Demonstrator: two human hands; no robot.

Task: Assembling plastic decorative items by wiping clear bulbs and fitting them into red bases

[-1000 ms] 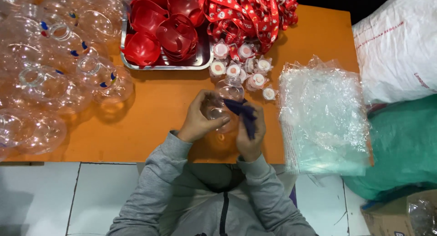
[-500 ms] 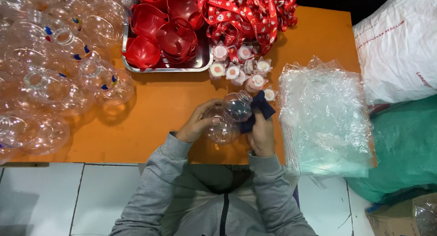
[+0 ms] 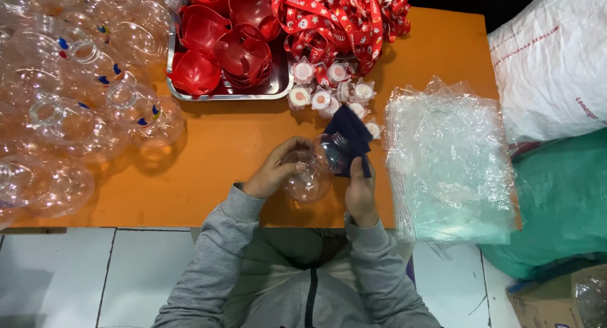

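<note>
My left hand grips a clear round plastic bottle over the orange table, its mouth turned up and to the right. My right hand holds a dark blue cloth against the bottle's right side. Both sleeves are grey. Just beyond the cloth lie several small white caps with pink centres.
A metal tray of red plastic parts stands at the back. Red printed lanyards are heaped beside it. Many clear bottles fill the left. A stack of clear plastic bags lies on the right, next to white and green sacks.
The bottle has turned in my hands, its mouth now pointing up and right. The cloth has shifted from the bottle's front to its right side, and my right hand has moved lower.
</note>
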